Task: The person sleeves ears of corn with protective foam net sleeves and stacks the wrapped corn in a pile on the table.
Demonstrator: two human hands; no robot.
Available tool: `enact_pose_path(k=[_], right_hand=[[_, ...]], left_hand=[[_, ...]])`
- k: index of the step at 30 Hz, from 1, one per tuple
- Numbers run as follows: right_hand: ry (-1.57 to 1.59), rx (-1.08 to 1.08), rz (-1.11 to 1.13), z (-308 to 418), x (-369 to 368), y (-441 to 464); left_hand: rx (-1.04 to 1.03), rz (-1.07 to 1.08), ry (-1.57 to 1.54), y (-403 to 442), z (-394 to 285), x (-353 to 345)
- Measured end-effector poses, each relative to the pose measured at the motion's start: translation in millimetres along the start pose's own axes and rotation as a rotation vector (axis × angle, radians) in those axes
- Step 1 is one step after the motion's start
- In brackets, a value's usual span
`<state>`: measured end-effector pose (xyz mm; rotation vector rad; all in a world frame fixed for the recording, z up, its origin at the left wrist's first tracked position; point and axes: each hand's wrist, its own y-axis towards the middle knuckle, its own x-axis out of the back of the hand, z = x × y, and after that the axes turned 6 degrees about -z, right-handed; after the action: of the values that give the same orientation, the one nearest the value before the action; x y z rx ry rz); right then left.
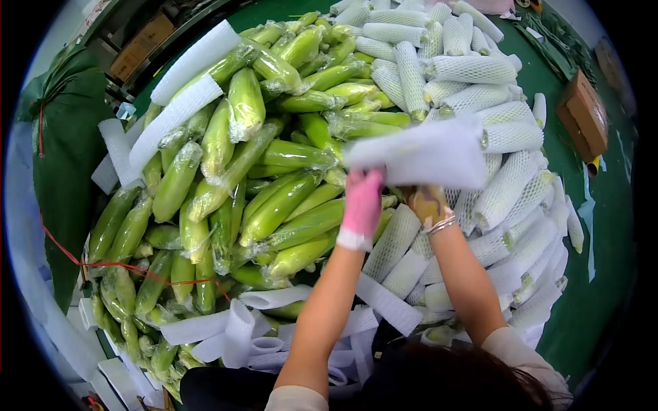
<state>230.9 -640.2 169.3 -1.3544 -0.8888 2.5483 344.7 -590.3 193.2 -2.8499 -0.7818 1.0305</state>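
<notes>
Pinching near-left edge of white foam sleeve [421, 154] w/ L hand [363, 203], pink-gloved, thumb & fingers closed on it; just under sleeve's near edge w/ R hand [428, 205], gloved in mottled yellow-brown, fingers partly hidden & blurred, so can't tell if clamped or apart; at R wrist, bracelets [442, 224]; holding sleeve approx. level, lengthwise left to right, over where film-wrapped corn ears [247, 103] meet foam-netted ears [473, 70]; too blurred to tell if empty or filled; to left of hands, green ears in clear film, piled high & pointing every which way; to right, netted ones in white, stacked from near right to far right; at near side, strewn in a tangle, loose foam sleeves [238, 332]; more of same on pile at far left; across near-left of pile, red cord [147, 274]; further left, dark green cloth [65, 103]; at far left, on shelf, brown carton [142, 46]; under it all, showing at right, green tabletop [558, 164]; at far right, past netted ears, cardboard box [582, 116].
</notes>
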Motion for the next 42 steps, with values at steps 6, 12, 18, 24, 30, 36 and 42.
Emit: enact_pose_path(k=[6, 12, 18, 24, 30, 36, 42], right_hand=[[0.092, -0.031, -0.028, -17.8, 9.6, 15.3], [-1.63, 0.54, -0.033, -130.4, 138.4, 98.9], [-1.059, 0.645, 0.03, -60.3, 56.4, -41.4], [-0.718, 0.289, 0.258, 29.3, -17.7, -174.7], [-0.813, -0.024, 0.317, 15.8, -27.5, -124.4], [-1.12, 0.454, 0.322, 26.8, -22.8, -3.4], [-1.656, 1.117, -0.118, -16.2, 98.2, 78.4]], left_hand=[[-0.596, 0.194, 1.029, 80.1, 60.2, 27.0], [-0.689, 0.324, 1.561, 86.3, 70.2, 88.6], [-0.114, 0.413, 0.336, 27.7, 27.9, 78.7], [0.401, -0.14, 0.111, -115.2, -28.8, 34.9], [0.581, -0.302, -0.272, -129.4, -34.2, 5.3], [0.142, -0.077, 0.314, -37.9, -35.3, -16.2], [0.032, -0.251, 1.241, 10.8, 68.9, 31.0]])
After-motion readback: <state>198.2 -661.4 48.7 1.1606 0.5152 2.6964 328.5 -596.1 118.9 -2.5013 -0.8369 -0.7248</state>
